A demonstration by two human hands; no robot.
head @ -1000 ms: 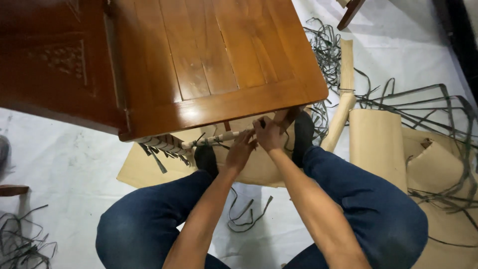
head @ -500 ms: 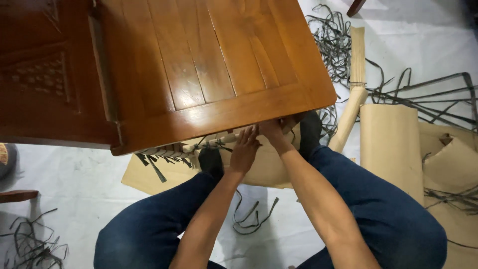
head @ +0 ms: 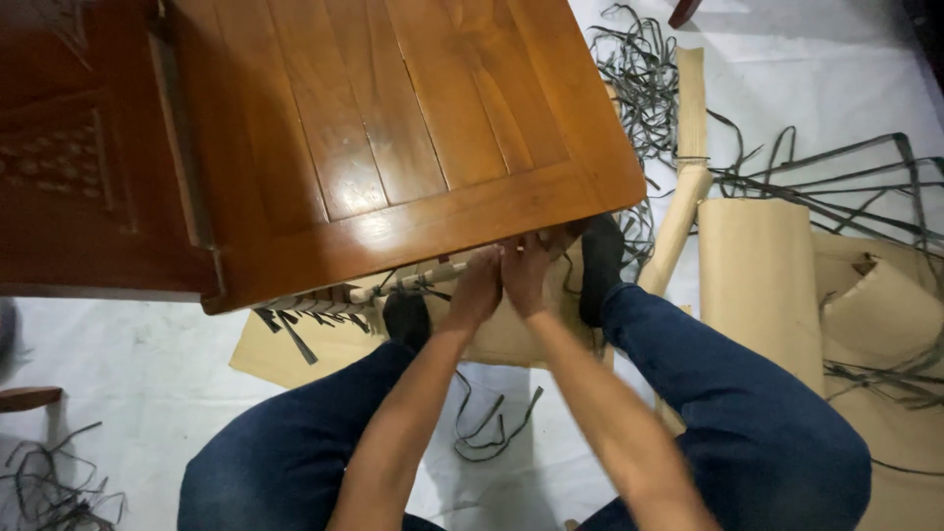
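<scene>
**Two hands at a half-wrapped rail under a wooden seat**

A glossy brown plank seat point(head: 393, 147) fills the far left of the view, and its near edge overhangs the work, hiding the fingertips of both hands. Below that edge runs a pale rail point(head: 393, 285), partly bound with dark flat strips whose loose ends hang at its left. The left hand point(head: 477, 290) closes around the rail's right end. The right hand point(head: 531, 270) sits touching it, fingers curled up under the seat edge, seemingly pinching a strip, though the grip itself is hidden.

To the right lie a tan paper roll point(head: 683, 187), flat cardboard sheets point(head: 757, 285) and tangles of grey strapping point(head: 639, 69) on white floor covering point(head: 128, 364). A short strip offcut point(head: 487, 433) lies between the blue-jeaned knees.

Against half a second ago, the seat reaches further right, and the hands stay at the same spot on the rail.
</scene>
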